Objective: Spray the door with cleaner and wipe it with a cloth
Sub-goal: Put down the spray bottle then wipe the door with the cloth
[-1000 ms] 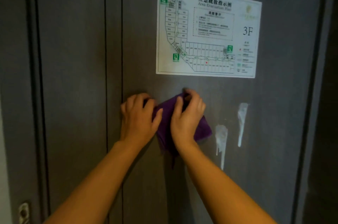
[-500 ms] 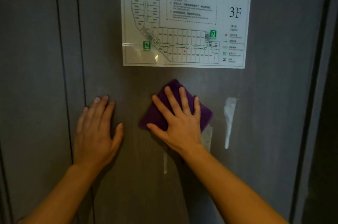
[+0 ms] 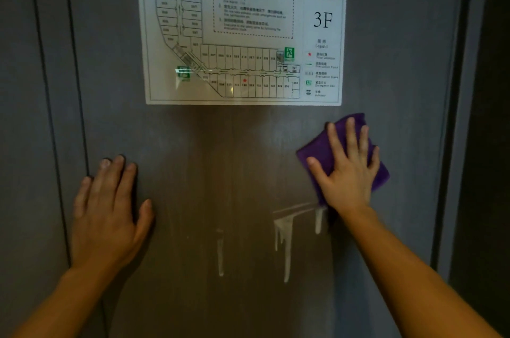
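Observation:
The dark grey door (image 3: 234, 158) fills the view. My right hand (image 3: 346, 172) lies flat, fingers spread, pressing a folded purple cloth (image 3: 320, 152) against the door, right of centre and just below the sign's lower right corner. My left hand (image 3: 107, 213) rests flat on the door at the left, fingers apart, holding nothing. White cleaner streaks (image 3: 284, 241) run down the door between the hands, below the cloth. A wiped, damp patch shows in the middle. No spray bottle is in view.
A laminated evacuation plan sign (image 3: 242, 28) marked 3F is fixed to the door above the hands. A vertical groove (image 3: 74, 89) runs down the door's left side. The door's right edge and frame (image 3: 466, 116) stand just beyond the cloth.
My right hand slid the cloth rightwards across the door, smearing the foam drips. My left hand let go of the cloth and now lies flat at the left. The view moved closer.

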`<move>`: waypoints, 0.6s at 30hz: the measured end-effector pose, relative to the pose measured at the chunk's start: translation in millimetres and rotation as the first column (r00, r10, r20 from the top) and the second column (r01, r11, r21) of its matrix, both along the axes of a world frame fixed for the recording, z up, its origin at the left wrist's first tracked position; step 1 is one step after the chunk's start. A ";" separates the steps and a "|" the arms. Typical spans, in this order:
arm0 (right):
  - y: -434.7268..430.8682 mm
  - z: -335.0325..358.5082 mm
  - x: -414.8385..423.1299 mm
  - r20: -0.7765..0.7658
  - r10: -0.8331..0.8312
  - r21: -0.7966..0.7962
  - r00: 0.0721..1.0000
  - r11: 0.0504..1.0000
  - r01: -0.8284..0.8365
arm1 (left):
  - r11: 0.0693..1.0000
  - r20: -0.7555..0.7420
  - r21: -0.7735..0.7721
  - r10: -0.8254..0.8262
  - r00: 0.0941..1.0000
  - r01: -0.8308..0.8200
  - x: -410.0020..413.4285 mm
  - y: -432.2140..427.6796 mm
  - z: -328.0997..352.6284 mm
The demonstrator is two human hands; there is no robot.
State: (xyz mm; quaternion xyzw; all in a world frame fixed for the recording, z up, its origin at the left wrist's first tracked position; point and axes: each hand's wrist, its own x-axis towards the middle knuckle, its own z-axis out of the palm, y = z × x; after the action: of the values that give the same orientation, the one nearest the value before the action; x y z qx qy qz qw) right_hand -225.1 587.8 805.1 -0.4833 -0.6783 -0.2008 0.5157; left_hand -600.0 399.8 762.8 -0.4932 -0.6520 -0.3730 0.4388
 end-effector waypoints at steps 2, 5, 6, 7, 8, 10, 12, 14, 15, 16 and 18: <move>5.4 -6.1 10.2 -0.129 -0.003 -0.035 0.992 0.999 -0.002 | 1.000 -0.002 0.004 0.008 1.000 -0.008 1.1 0.5 -3.5; 10.1 -16.7 17.2 -0.297 -0.017 -0.083 0.955 0.996 -0.008 | 1.000 0.004 0.000 0.025 1.000 -0.025 3.9 1.0 -8.2; 11.0 -20.5 16.9 -0.351 -0.026 -0.100 0.936 0.995 -0.010 | 0.999 0.008 -0.004 0.032 0.999 -0.032 4.3 1.5 -9.6; 11.1 -24.5 15.6 -0.401 -0.035 -0.113 0.915 0.994 -0.011 | 0.999 0.014 -0.009 0.038 0.999 -0.038 4.8 1.8 -10.7; 10.7 -28.7 12.9 -0.444 -0.044 -0.120 0.895 0.993 -0.010 | 0.999 0.020 -0.016 0.044 0.999 -0.044 5.3 2.2 -11.4; 8.7 -37.5 5.4 -0.516 -0.051 -0.127 0.855 0.992 -0.017 | 0.998 0.022 -0.029 0.057 0.998 -0.056 6.3 2.7 -11.9; 4.2 -46.9 -5.0 -0.565 -0.056 -0.136 0.824 0.990 -0.026 | 0.997 0.022 -0.034 0.065 0.998 -0.064 7.4 2.8 -12.2; -1.7 -57.7 -17.5 -0.586 -0.067 -0.153 0.808 0.988 -0.030 | 0.997 0.016 -0.034 0.070 0.997 -0.069 9.1 3.0 -13.0; -5.3 -63.9 -24.7 -0.590 -0.071 -0.162 0.805 0.986 -0.032 | 0.997 0.008 -0.035 0.074 0.997 -0.074 9.6 2.8 -13.7; -9.5 -70.5 -32.7 -0.588 -0.072 -0.168 0.806 0.985 -0.034 | 0.996 0.001 -0.040 0.081 0.997 -0.081 9.7 2.5 -13.9; -18.7 -84.0 -50.5 -0.572 -0.072 -0.175 0.817 0.984 -0.036 | 0.994 -0.001 -0.059 0.094 0.996 -0.094 9.1 2.1 -14.0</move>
State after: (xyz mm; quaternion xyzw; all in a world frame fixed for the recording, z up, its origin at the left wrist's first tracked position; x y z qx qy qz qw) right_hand -275.5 569.2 721.1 -0.5716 -0.5012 0.0112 0.6496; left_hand -590.8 402.0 748.8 -0.4743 -0.6855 -0.3329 0.4408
